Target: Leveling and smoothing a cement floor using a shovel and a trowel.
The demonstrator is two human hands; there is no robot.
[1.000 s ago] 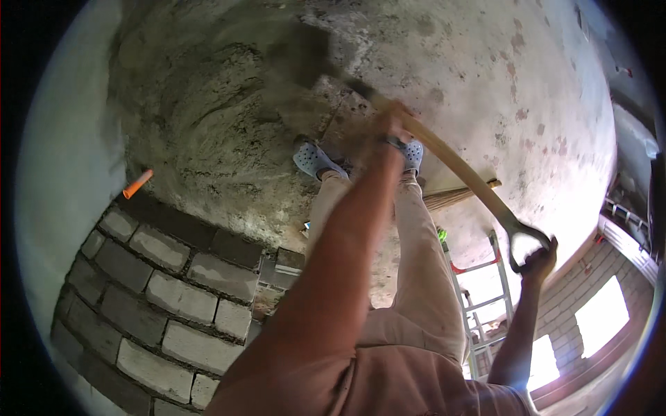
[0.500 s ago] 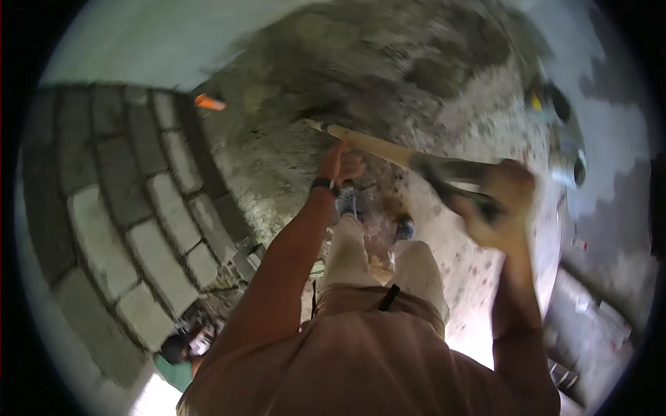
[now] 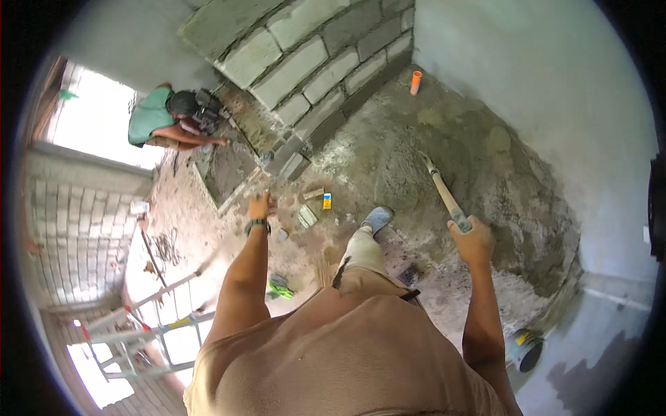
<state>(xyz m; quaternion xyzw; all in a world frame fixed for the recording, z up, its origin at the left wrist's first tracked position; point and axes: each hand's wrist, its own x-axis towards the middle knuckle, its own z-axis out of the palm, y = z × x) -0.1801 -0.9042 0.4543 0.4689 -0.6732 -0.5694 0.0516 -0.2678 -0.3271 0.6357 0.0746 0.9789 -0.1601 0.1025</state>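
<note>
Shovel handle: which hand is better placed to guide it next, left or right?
Right, I'd judge: the right hand grips the upper end of the shovel handle, which slants toward the grey mix. The left hand looks empty and hangs off to the left, clear of the handle.

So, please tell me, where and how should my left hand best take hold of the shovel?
The shovel shaft is probably best wrapped around its bare wooden middle, coming from the left. It looks slim there and slants up and leftward from the right hand, which covers the near end. Its uncovered left side faces the left hand.
</note>
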